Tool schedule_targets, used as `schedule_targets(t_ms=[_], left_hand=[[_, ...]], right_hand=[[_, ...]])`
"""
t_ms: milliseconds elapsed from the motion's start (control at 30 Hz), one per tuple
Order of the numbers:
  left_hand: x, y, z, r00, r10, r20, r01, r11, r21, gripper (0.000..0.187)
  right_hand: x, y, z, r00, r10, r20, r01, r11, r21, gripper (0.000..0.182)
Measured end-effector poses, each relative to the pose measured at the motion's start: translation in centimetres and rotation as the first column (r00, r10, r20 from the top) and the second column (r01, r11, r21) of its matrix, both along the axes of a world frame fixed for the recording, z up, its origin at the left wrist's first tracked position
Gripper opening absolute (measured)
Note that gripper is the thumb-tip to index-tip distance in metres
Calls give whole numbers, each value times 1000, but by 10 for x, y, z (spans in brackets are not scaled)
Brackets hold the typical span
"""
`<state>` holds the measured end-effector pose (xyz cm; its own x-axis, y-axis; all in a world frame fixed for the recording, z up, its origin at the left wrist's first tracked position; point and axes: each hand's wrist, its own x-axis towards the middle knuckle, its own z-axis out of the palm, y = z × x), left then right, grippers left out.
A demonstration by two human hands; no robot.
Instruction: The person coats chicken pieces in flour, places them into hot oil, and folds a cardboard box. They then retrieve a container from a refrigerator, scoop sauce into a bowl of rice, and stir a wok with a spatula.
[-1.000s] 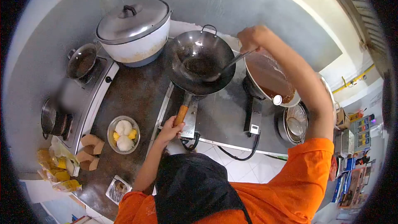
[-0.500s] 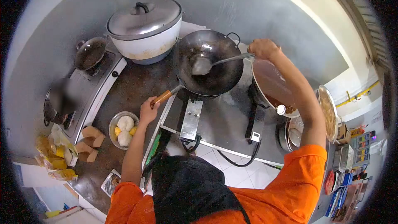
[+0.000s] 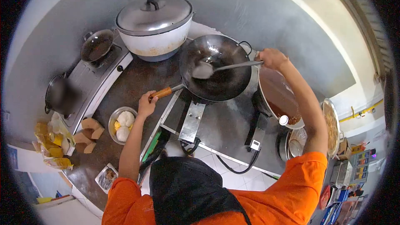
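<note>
A dark wok (image 3: pixel 225 81) sits on the burner in front of me, its inner wall shiny. My left hand (image 3: pixel 146 103) is closed round the wok's wooden handle (image 3: pixel 161 93). In my right hand (image 3: pixel 273 59) is the upper end of a metal wok spatula (image 3: pixel 203 70), whose broad head lies over the inside of the wok. Below and left of my left hand stands a metal bowl (image 3: pixel 111 127) with white rice mounds (image 3: pixel 124 118) and yellow pieces in it.
A large lidded pot (image 3: pixel 156 37) stands behind, left of the wok. To the right is a pot of brown sauce (image 3: pixel 277 93), then a pan of pale liquid (image 3: pixel 330 125). Small pans (image 3: pixel 96 46) rest on the left stove (image 3: pixel 104 81). Brown cardboard trays (image 3: pixel 88 135) lie near yellow packets (image 3: pixel 54 143).
The spatula head has turned and shifted slightly within the wok. My view has moved a little, so the wok and right hand appear slightly lower and further right.
</note>
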<state>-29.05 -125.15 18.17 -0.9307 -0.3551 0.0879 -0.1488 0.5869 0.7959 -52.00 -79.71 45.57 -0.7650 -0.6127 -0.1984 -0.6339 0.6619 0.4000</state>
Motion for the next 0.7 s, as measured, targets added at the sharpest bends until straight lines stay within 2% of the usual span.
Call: schedule_targets(t_ms=[33,100,133,200,267,333,367,400,433,467,533,567,633,667,700], left_hand=[[1,1,3,1000,1,14,-1,1000,14,32],[-1,1,4,1000,1,28,-2,1000,27,32],[-1,1,1,1000,-7,6,7,998,60,32],[-1,4,-2,1000,-17,-15,18,995,94,31],[2,7,4,997,5,-71,-10,998,-65,31],[-1,2,-4,997,-9,-73,4,997,-73,31],[-3,-2,-9,997,-23,-72,18,997,-80,30],[-1,0,-3,997,-19,-73,13,997,-80,30],[1,2,2,999,-18,-39,17,1000,-10,30],[1,3,8,1000,-16,-8,17,998,61,30],[3,8,20,999,7,40,-10,996,83,30],[4,9,23,996,17,88,-26,994,106,29],[1,6,10,998,6,57,-11,997,82,29],[-1,4,4,1000,-3,20,2,998,57,29],[-1,3,1,1000,-7,21,6,998,57,29]], right_hand=[[10,-11,15,1000,7,-1,-7,1000,-3,15],[31,-24,52,953,-303,0,300,945,128,18],[31,-18,62,953,-304,1,301,945,131,18],[22,-4,76,993,40,112,-68,964,256,22],[4,-5,60,986,5,164,-41,976,213,26],[-4,-12,42,977,-20,213,-17,985,170,30],[-6,-19,33,958,-11,286,-17,995,98,38],[-6,-25,27,934,2,358,-12,1000,27,46],[-6,-23,27,928,47,369,-4,993,-117,43],[-9,-23,30,928,56,368,-13,993,-117,43],[4,-34,60,900,-207,384,139,971,197,44],[6,-40,71,900,-205,385,137,971,197,44],[6,-48,84,857,-381,345,214,875,434,42],[0,-42,73,855,-386,346,218,874,434,42],[-10,-32,52,944,-146,296,66,962,264,37]])
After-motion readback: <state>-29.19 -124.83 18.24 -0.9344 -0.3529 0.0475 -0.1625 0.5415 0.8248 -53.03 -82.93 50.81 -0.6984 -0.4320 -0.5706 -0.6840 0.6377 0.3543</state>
